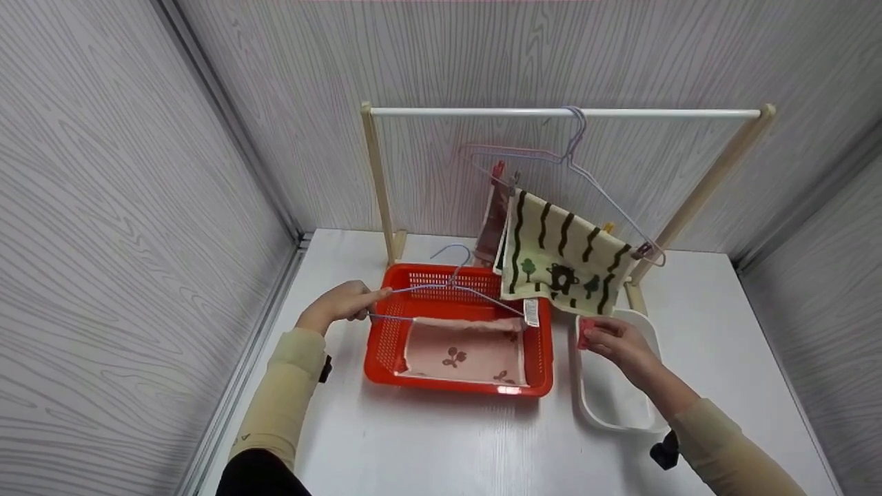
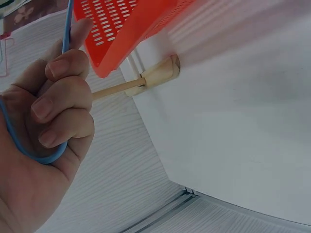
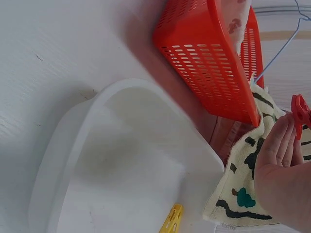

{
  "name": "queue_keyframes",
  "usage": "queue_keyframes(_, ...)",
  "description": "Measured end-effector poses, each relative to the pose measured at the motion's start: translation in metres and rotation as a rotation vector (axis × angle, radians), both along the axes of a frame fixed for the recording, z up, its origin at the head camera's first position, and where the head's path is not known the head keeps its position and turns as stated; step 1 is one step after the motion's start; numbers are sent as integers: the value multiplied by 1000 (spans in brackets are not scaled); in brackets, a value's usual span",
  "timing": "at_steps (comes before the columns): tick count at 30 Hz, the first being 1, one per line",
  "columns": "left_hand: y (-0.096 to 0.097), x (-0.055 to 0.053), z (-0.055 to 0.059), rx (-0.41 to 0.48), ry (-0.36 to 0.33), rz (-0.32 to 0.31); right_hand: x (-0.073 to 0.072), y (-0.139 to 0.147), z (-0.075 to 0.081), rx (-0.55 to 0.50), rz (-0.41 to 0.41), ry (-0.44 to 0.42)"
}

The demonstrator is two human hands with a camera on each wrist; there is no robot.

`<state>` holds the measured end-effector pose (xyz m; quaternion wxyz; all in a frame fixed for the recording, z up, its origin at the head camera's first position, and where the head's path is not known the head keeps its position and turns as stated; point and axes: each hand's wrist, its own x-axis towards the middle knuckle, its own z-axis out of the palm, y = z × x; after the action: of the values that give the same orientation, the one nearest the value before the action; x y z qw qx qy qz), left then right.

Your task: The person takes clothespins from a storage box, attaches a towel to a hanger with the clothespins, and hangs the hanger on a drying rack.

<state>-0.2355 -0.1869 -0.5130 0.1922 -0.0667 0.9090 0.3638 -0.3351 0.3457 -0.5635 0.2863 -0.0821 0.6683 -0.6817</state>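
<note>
My left hand grips one end of a blue wire hanger, its fingers curled round the wire in the left wrist view. Over the hanger's lower bar hangs a pink towel with a leaf print, inside or above the red basket; how far it rests in the basket I cannot tell. A white tag shows at the hanger's right end. Above the white bin's rim, my right hand pinches a red clothespin between thumb and fingers.
A rack with a white rail stands behind, holding hangers with a cream striped towel and a dark pink towel clipped on. At the right is a white bin, with a yellow clothespin inside it.
</note>
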Motion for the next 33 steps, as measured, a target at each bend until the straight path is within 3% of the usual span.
queue_keyframes(13,13,3,44,-80,173,-66,-2,5,3,-3,-11,-8)
queue_keyframes(21,13,1,53,-53,287,-79,-3,6,4,24,-25,-15)
queue_keyframes(33,15,-5,75,-57,384,-87,-4,8,7,14,-25,-36)
